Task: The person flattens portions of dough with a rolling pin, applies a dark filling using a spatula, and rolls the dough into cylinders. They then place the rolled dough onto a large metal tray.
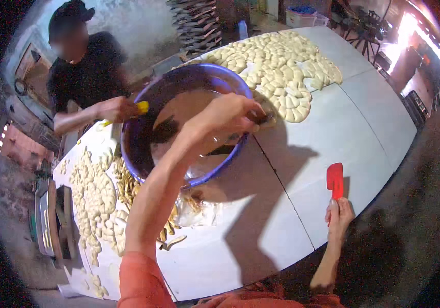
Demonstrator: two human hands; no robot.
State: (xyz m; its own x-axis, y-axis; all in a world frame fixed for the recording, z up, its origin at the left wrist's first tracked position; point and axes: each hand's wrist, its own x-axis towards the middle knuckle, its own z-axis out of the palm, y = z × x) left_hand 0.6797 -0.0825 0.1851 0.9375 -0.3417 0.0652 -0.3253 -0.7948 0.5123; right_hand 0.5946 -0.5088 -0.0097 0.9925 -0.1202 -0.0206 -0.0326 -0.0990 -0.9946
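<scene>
My left arm reaches across a blue tub of brownish water, and my left hand is closed over its right rim on something small I cannot make out. Beyond it, many pale, flattened pieces cover the back of the white table. My right hand grips a red spatula upright near the table's front right edge. More pale pieces lie left of the tub, beside brownish scraps and a crumpled clear plastic sheet.
A co-worker in dark clothing stands at the back left, their hand holding a yellow tool at the tub's rim. Stacked dark slats and plastic bins are behind the table. Wooden frames stand at the left.
</scene>
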